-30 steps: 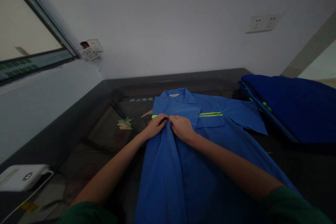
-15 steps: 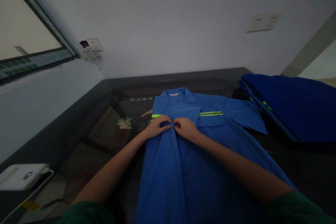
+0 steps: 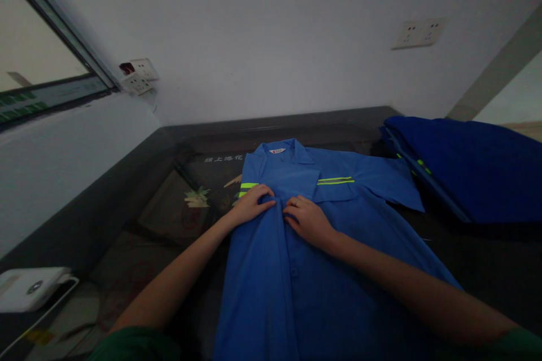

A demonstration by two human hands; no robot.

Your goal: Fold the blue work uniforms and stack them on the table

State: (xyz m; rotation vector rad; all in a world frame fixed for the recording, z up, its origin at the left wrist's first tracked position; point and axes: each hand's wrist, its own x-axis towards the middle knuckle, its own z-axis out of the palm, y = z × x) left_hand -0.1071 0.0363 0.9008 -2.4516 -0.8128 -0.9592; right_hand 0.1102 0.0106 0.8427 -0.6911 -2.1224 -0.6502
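Note:
A blue short-sleeved garment (image 3: pixel 364 237) with yellow-green stripes lies spread on a dark glossy table (image 3: pixel 169 146), its collar toward the wall. My left hand (image 3: pixel 253 204) grips the edge of the front placket between thumb and fingers, near the chest. Just right of the placket, my right hand (image 3: pixel 309 219) rests on the cloth with its fingers bent and slightly apart, holding nothing that shows. A ring is on one of its fingers. Below the hands, a button (image 3: pixel 294 273) shows on the garment's front.
Folded darker blue clothing (image 3: pixel 478 169) is piled at the right. At the lower left lies a white device (image 3: pixel 34 289) with a cable. Wall sockets (image 3: pixel 419 32) are at the upper right, others (image 3: pixel 138 76) at the left, by a window.
My right hand has moved a little right and toward me, off the placket edge, and its fingers have loosened. My left hand stays at the placket. The view has shifted slightly.

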